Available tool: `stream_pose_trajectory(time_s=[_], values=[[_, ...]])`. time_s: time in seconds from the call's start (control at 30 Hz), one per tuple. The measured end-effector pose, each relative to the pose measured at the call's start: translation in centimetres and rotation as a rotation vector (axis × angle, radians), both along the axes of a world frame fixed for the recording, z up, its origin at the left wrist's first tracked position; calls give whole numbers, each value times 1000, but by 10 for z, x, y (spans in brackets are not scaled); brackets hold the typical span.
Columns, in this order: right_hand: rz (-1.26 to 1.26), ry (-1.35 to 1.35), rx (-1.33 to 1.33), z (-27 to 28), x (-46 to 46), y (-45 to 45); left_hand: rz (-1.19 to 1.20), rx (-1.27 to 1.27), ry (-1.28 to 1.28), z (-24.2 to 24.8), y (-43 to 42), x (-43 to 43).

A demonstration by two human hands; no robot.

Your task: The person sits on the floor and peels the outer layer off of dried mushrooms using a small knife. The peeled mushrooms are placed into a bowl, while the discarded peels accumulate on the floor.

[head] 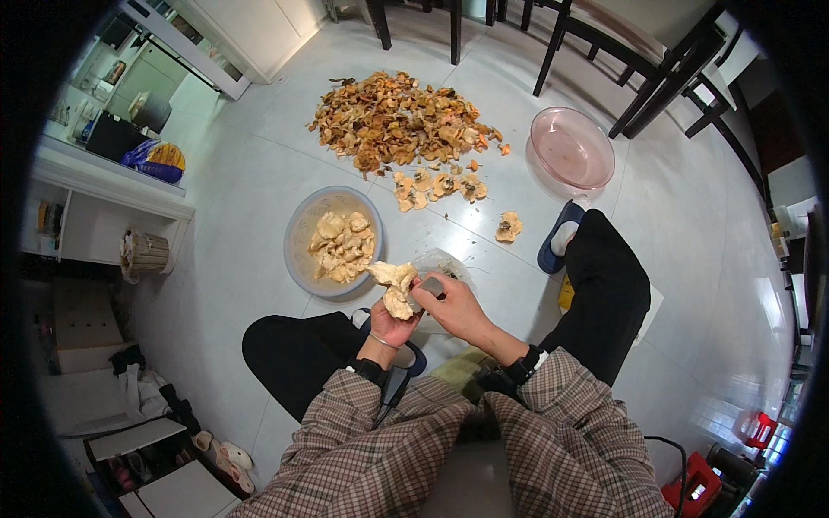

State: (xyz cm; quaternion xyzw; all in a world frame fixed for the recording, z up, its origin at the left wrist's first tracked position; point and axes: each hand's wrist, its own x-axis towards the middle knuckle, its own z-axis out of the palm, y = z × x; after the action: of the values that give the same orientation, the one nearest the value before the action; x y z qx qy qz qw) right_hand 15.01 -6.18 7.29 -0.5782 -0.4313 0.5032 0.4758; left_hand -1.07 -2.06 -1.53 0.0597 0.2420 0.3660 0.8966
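Observation:
My left hand (390,326) holds a pale, ruffled mushroom clump (396,285) up between my knees. My right hand (456,311) grips a grey tool (432,286) that looks like a small knife, held against the clump's right side. Its working edge is mostly hidden by my fingers. Under my hands, a clear plastic bag or container (453,259) with dark scraps rests on the floor. To the left stands a light-blue basin (295,249) with pale mushroom pieces (343,246) in it.
A large heap of brown-orange mushrooms or peelings (401,123) lies ahead. Several mushroom clumps (445,184) sit before it, and a single clump (508,226) lies to the right. A pink translucent basin (572,149) stands near dark chair legs (550,58). Shoes (236,455) are at lower left.

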Motion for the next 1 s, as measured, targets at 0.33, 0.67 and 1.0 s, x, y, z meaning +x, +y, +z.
stream_pose_trajectory(time_s=[0.33, 0.67, 1.0], values=[[-124, -72, 140, 5, 2, 4, 26, -134, -366, -3, 0, 3], [-141, -148, 11, -9, 19, 8, 104, -144, -339, 6, 8, 8], [-97, 193, 38, -18, 13, 32, 61, -278, -150, 12, 16, 9]])
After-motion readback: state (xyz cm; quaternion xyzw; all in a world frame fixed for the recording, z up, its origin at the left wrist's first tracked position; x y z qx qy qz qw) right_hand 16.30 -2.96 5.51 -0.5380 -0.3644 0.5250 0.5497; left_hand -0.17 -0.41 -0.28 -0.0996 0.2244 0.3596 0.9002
